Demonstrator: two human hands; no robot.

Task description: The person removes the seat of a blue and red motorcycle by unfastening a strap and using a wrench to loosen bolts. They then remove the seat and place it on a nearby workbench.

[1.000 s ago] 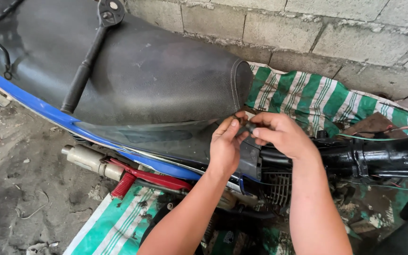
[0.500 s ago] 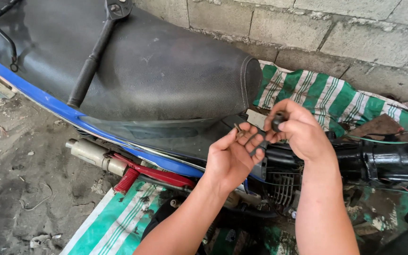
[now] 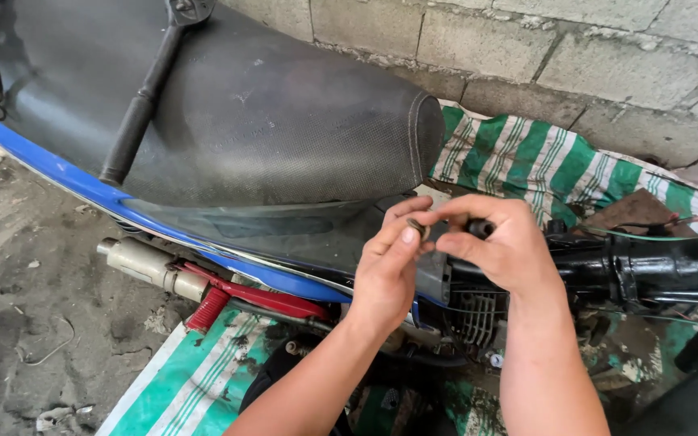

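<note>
Black and small, a nut or washer [image 3: 416, 227], too tiny to tell, is pinched in the left hand [image 3: 388, 270] fingertips beside the right hand [image 3: 510, 250] gripping a dark bolt end [image 3: 479, 228] above the motorbike engine [image 3: 474, 316], so fitting them needs careful lining up.

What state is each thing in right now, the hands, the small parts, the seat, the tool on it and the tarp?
left hand: raised, fingertips pinching a small nut
right hand: closed around a small dark part
motorcycle seat: in place, dusty
long-handled tool: lying loose on the seat
striped tarp: spread out, crumpled by the wall
engine: exposed
</note>
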